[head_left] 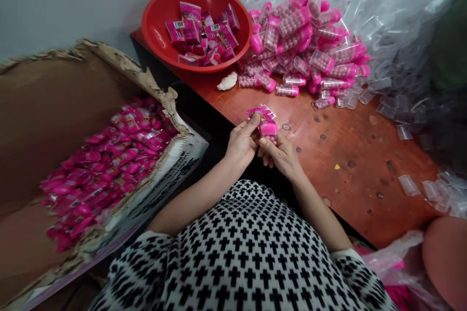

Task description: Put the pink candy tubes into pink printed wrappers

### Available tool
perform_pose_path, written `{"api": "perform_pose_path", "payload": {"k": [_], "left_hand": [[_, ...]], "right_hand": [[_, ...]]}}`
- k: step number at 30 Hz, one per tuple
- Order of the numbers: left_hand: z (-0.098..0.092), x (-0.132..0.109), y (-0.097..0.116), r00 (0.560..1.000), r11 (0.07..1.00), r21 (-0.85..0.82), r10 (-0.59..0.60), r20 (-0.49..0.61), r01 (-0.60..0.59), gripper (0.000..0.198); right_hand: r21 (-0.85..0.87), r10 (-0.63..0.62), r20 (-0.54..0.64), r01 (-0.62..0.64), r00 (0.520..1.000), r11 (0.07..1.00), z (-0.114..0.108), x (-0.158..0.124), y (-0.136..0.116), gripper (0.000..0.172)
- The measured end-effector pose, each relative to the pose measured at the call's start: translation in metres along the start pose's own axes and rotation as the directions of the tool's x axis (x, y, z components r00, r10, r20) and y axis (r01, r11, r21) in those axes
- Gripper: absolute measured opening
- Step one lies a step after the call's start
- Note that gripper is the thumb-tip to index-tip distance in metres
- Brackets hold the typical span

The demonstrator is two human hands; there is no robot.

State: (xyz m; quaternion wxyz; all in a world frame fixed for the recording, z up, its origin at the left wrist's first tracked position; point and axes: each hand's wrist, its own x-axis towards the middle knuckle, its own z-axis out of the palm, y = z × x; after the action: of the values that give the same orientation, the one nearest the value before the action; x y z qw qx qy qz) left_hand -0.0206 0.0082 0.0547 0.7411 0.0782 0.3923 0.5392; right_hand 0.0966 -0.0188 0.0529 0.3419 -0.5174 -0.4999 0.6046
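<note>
Bottle point(269, 139) points lengthwise away, cap point(268, 129) foremost.

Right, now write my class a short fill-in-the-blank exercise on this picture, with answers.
1. The small clear plastic container held between the left hand and the right hand has a ____ cap.
2. The open brown cardboard box stands nearer the ____ hand.
3. Small black ____ repeat all over the white cloth garment.

Missing words: pink; left; crosses.
</note>
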Motion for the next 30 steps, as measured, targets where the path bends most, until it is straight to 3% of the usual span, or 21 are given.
{"api": "perform_pose_path", "payload": {"k": [4, 9, 13, 15, 19, 21, 26, 30], "left_hand": [[0.002, -0.003, 0.001, 0.994, 0.995, 0.089, 0.045, 0.098, -0.054, 0.046], [0.002, 0.000, 0.002, 0.987, 0.985, 0.167, 0.017, 0.162, -0.044, 0.046], [-0.002, 0.003, 0.002, 0.986, 0.975, 0.218, 0.008, 0.169, -0.045, 0.044], [-0.004, 0.005, 0.005, 0.981, 0.964, 0.263, -0.016, 0.193, -0.036, 0.043], [-0.006, 0.009, 0.011, 0.969, 0.945, 0.326, -0.074, 0.237, -0.007, 0.042], [-0.005, 0.011, 0.013, 0.972, 0.942, 0.334, -0.047, 0.232, -0.034, 0.038], [-0.001, 0.010, 0.011, 0.983, 0.933, 0.352, 0.015, 0.182, -0.079, 0.035], [-0.001, 0.011, 0.010, 0.983, 0.946, 0.324, -0.036, 0.181, -0.025, 0.037]], "right_hand": [[0.108, 0.009, 0.053, -0.015, 0.999, 0.994, 0.000, 0.002, 0.004, 0.038], [-0.080, -0.099, -0.106, 0.090, 0.989, 0.993, 0.004, 0.004, 0.005, 0.035], [-0.153, -0.151, -0.165, 0.127, 0.975, 0.980, 0.006, 0.005, 0.006, 0.032], [-0.074, -0.120, -0.129, 0.111, 0.984, 0.991, 0.005, 0.005, 0.007, 0.033], [0.222, 0.000, 0.089, -0.019, 0.996, 0.975, 0.001, 0.007, 0.011, 0.040], [0.255, 0.004, 0.122, -0.035, 0.993, 0.966, 0.001, 0.008, 0.013, 0.040], [-0.045, -0.124, -0.120, 0.119, 0.985, 0.992, 0.007, 0.011, 0.013, 0.032], [-0.021, -0.122, -0.112, 0.120, 0.986, 0.993, 0.009, 0.011, 0.012, 0.034]]}}
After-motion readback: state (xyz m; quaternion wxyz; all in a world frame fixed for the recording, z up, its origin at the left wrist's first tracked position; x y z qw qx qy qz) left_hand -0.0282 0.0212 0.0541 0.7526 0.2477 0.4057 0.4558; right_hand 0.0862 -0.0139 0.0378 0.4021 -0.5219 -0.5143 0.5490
